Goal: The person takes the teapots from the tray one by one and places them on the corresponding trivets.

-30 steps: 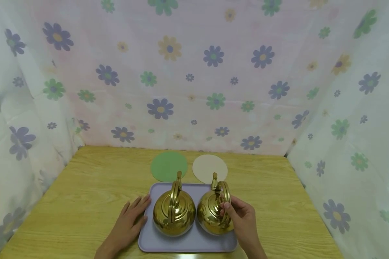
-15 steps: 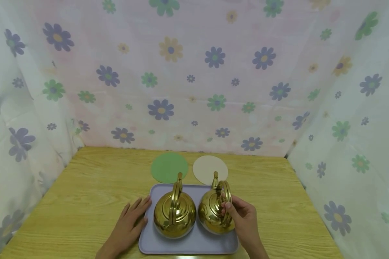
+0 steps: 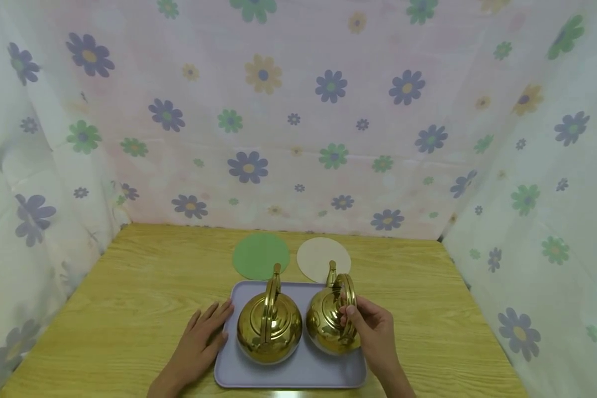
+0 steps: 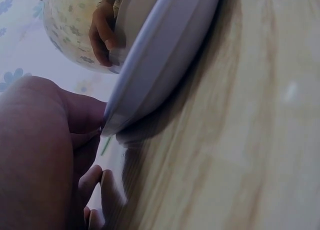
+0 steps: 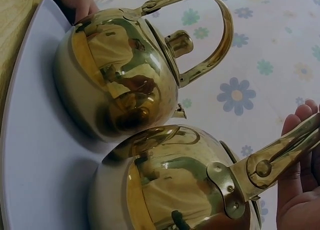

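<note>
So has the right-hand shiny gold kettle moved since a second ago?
Yes, the right gold kettle, gripped by the right hand, has risen slightly and shifted back, its spout overlapping the round cream mat further.

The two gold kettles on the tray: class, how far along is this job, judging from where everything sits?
Early. Done: nothing has left the lavender tray; the green mat and cream mat lie bare. In hand: the right hand grips the handle of the right kettle, while the left hand rests flat against the tray's edge. Left: the left kettle is untouched; both probably go to the mats.
</note>
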`<state>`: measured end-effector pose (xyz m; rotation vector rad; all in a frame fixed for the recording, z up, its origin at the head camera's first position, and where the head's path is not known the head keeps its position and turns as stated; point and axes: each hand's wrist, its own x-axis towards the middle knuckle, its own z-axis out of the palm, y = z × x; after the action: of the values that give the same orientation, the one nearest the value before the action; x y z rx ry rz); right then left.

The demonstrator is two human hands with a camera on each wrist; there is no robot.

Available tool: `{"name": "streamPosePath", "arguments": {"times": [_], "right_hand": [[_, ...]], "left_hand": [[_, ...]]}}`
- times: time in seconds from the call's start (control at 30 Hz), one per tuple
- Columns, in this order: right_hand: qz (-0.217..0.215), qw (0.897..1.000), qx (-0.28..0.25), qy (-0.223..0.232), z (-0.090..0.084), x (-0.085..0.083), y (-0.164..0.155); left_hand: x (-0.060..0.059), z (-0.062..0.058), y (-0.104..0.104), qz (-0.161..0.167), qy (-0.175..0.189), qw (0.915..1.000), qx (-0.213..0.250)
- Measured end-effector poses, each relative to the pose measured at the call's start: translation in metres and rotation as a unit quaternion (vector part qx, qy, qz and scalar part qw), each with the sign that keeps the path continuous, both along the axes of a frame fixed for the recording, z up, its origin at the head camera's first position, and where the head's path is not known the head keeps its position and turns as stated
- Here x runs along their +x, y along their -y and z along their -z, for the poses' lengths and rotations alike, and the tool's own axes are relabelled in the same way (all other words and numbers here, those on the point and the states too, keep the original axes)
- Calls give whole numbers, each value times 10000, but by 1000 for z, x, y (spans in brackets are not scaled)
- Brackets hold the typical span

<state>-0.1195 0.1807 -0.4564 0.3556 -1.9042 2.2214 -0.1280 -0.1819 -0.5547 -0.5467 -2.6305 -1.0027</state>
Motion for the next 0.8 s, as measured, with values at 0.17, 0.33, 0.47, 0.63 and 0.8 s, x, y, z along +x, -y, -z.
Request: {"name": "streamPosePath", "arguments": {"times": [0.17, 0.33, 0.47, 0.63, 0.8], "right_hand": [[33, 10000, 50, 51, 1, -3, 0], [51, 9999, 95, -1, 2, -7, 1], [20, 9999, 138, -12, 2, -9, 1], [38, 9998, 170, 78, 3, -13, 2], [75, 9996, 235, 130, 4, -17, 3]], "left_hand": [[0, 1, 1, -13, 4, 10000, 0], [0, 1, 1, -14, -44, 10000, -23], [0, 0, 0, -16, -89, 10000, -27], [0, -1, 0, 13, -123, 9999, -21], [-1, -1, -1, 13, -170, 9998, -38]]}}
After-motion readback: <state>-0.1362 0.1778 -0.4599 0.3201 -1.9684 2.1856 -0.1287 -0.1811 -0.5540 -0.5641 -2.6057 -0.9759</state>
